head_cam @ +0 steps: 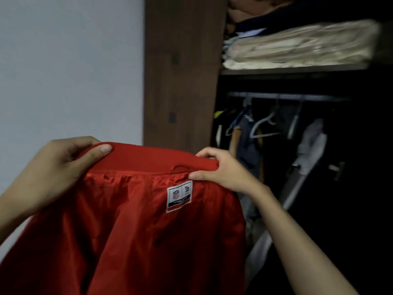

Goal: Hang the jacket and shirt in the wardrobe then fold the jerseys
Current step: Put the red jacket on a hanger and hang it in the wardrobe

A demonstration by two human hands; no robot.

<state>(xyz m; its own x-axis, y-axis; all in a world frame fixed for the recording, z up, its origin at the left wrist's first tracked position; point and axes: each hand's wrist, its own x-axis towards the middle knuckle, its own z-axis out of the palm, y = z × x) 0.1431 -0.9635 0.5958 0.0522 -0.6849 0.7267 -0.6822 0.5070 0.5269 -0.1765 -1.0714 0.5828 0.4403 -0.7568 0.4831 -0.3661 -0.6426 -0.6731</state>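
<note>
A red jacket (136,231) hangs in front of me with its shiny lining and a white label facing me. My left hand (57,165) grips the left end of its collar, thumb on top. My right hand (219,169) pinches the right end of the collar. The open wardrobe (182,71) stands just behind and to the right. Its hanging rail (287,96) carries an empty pale hanger (263,128) and several dark garments. No shirt or jerseys can be picked out.
A shelf (293,69) above the rail holds folded cream linens (302,45) and dark clothes. A light grey garment (312,143) hangs at the right in the dark interior. A plain pale wall (70,67) fills the left.
</note>
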